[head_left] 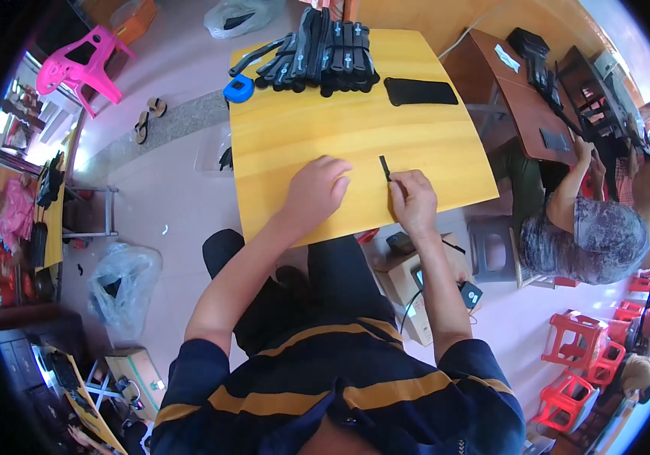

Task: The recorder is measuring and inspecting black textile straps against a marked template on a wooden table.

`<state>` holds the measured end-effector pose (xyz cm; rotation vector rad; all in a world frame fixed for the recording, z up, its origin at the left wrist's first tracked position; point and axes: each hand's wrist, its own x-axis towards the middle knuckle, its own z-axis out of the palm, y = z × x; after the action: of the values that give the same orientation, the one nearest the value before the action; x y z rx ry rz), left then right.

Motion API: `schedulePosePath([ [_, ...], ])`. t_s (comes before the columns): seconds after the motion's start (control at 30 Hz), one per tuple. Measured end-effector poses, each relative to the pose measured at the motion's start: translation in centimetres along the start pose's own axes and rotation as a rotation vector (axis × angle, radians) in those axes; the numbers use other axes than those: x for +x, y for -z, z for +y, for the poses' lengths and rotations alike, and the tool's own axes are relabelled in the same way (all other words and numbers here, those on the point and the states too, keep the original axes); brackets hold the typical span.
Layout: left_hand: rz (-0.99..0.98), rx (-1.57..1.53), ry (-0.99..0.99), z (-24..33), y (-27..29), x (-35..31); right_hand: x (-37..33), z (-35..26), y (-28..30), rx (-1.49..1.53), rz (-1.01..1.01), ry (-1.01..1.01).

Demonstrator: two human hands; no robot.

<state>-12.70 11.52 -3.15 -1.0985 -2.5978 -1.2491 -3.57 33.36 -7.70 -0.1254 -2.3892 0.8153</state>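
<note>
My right hand [416,199] pinches a short, narrow black strip [385,165] between thumb and fingers, its free end pointing away from me over the near part of the yellow wood-grain table [302,136]. To its left, my left hand [317,189] hovers over or rests on the tabletop, fingers loosely curved and thumb apart, with nothing visible in it. At the table's far side lies a thick bundle of black straps [317,57] with small pale markings. A blue tape-measure-like device [238,89] sits by the left edge. A flat black rounded rectangular piece [421,92] lies at the far right.
On my right, a person [590,235] sits at a brown table [526,106]. A cardboard box [416,296] stands on the floor below my right forearm. Plastic bags [124,284], a pink chair [86,64] and sandals [143,125] are to the left; red stools [575,341] stand lower right.
</note>
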Motion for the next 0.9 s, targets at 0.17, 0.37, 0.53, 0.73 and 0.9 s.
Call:
schedulePosePath([
  [0.17,-0.082,0.027,-0.011,-0.7,-5.0,3.4,0.1,0.2,0.1,-0.024,-0.028,0.049],
  [0.37,-0.060,0.118,-0.060,-1.0,-7.0,4.3,-0.3,1.1,0.1,-0.044,-0.038,0.063],
  [0.53,-0.096,0.124,-0.157,-0.6,-7.2,4.1,-0.5,1.6,0.4,0.329,0.142,-0.199],
  [0.73,-0.165,0.209,-0.319,0.2,-7.6,4.5,-0.9,2.2,0.2,0.433,0.221,-0.299],
  [0.9,-0.318,0.426,-0.459,1.1,-7.6,5.6,-1.0,2.7,0.4,0.523,0.225,-0.340],
])
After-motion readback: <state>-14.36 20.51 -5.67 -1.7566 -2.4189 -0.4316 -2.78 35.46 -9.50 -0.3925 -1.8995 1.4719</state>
